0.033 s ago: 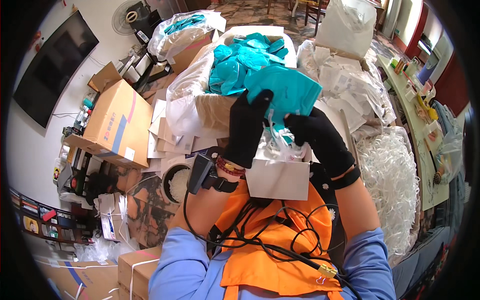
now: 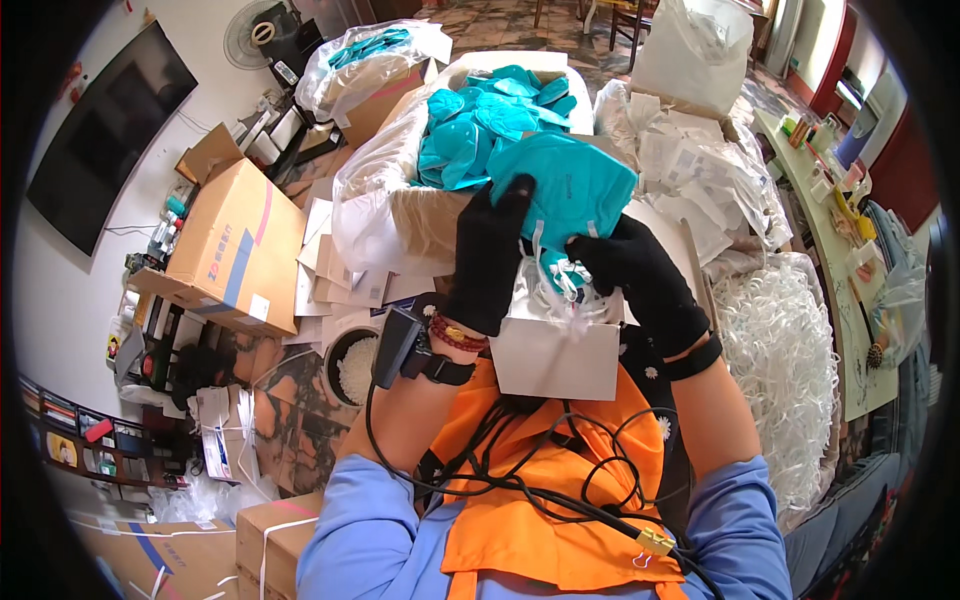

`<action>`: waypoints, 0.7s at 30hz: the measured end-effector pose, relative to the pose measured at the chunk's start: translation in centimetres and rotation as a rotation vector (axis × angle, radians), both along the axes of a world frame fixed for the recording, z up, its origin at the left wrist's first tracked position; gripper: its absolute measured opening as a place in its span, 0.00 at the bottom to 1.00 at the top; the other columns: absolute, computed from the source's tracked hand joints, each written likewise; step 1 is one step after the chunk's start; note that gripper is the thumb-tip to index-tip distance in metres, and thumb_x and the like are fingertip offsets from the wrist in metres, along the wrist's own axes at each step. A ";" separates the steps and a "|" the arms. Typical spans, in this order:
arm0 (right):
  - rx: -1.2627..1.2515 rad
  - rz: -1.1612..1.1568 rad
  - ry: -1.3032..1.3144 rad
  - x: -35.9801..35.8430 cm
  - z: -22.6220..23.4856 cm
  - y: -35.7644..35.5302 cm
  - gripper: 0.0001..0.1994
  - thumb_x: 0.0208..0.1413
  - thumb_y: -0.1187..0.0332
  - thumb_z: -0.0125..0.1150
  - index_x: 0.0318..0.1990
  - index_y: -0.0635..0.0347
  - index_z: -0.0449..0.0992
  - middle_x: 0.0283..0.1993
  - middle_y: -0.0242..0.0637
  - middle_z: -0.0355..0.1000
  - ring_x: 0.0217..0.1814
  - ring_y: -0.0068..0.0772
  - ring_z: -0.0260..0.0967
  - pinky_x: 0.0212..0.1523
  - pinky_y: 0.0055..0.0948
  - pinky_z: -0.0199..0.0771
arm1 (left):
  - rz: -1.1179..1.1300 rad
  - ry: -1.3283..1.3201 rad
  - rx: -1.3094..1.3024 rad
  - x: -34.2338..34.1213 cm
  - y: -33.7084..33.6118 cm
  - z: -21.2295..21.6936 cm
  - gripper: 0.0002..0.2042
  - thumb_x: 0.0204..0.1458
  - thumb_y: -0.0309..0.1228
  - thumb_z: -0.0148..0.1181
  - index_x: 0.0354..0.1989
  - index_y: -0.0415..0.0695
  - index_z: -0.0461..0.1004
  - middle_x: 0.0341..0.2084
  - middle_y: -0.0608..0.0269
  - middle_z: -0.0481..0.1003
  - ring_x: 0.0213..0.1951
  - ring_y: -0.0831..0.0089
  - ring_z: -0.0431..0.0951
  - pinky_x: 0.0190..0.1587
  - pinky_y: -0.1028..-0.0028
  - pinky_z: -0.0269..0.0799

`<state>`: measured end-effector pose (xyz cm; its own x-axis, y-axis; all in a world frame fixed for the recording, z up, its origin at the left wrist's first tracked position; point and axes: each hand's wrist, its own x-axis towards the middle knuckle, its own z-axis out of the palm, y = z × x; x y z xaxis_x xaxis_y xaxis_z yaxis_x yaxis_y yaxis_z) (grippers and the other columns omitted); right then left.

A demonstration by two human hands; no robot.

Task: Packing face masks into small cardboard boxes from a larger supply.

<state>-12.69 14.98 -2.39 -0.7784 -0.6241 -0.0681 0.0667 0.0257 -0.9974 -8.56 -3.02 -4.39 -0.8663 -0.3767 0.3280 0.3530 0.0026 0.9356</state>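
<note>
A teal folded face mask (image 2: 565, 190) is held up in front of me, with white ear straps hanging from its lower edge. My left hand (image 2: 490, 250), in a black glove, pinches the mask's left side with the thumb on its face. My right hand (image 2: 645, 275), also black-gloved, is closed at the lower right edge beside the straps; its fingertips are partly hidden. Below the mask stands an open white box (image 2: 556, 360) on my lap, with more straps and teal masks (image 2: 563, 272) inside.
Beyond my hands, a lined carton (image 2: 380, 210) is heaped with teal masks (image 2: 480, 125). White packets (image 2: 690, 180) fill a box at the right, above a carton of white straps (image 2: 775, 350). Black cables (image 2: 530, 480) lie over my orange apron. A cardboard box (image 2: 235, 245) stands left.
The mask has tilted and shifted slightly left and down. My left thumb sits a little lower on its face, and the straps below it show more.
</note>
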 end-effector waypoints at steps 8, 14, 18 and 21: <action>0.016 -0.068 0.087 0.7 -3.2 -1.1 0.18 0.61 0.54 0.56 0.36 0.64 0.77 0.26 0.28 0.73 0.24 0.17 0.64 0.25 0.19 0.62 | -0.220 -0.153 0.264 1.9 2.8 -3.1 0.18 0.60 0.45 0.53 0.48 0.43 0.71 0.33 0.66 0.75 0.32 0.77 0.76 0.33 0.78 0.72; 0.182 0.067 -0.039 2.0 -2.2 1.0 0.16 0.57 0.54 0.58 0.33 0.58 0.79 0.20 0.21 0.62 0.19 0.12 0.54 0.20 0.18 0.52 | -0.005 -0.344 0.059 2.1 1.7 -3.4 0.12 0.57 0.41 0.58 0.28 0.47 0.73 0.18 0.74 0.68 0.18 0.84 0.64 0.20 0.78 0.57; 0.037 0.053 -0.193 2.0 -2.8 1.6 0.12 0.59 0.58 0.56 0.33 0.57 0.77 0.21 0.21 0.63 0.20 0.13 0.55 0.20 0.19 0.54 | -0.022 -0.274 0.099 2.0 2.3 -4.5 0.14 0.58 0.44 0.56 0.29 0.47 0.72 0.17 0.76 0.65 0.19 0.87 0.62 0.21 0.80 0.55; -0.398 -0.069 -0.511 2.4 -3.6 1.9 0.11 0.62 0.60 0.52 0.33 0.56 0.74 0.21 0.22 0.63 0.22 0.16 0.58 0.21 0.20 0.56 | -0.162 -0.487 0.157 3.3 3.0 -3.8 0.10 0.59 0.36 0.55 0.35 0.40 0.72 0.22 0.66 0.70 0.24 0.80 0.68 0.26 0.73 0.66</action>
<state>-10.25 16.88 -5.97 -0.7482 -0.6278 -0.2146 0.5238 -0.3604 -0.7718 -5.23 0.02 -8.16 -0.9552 -0.2378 -0.1764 -0.1381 -0.1692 0.9759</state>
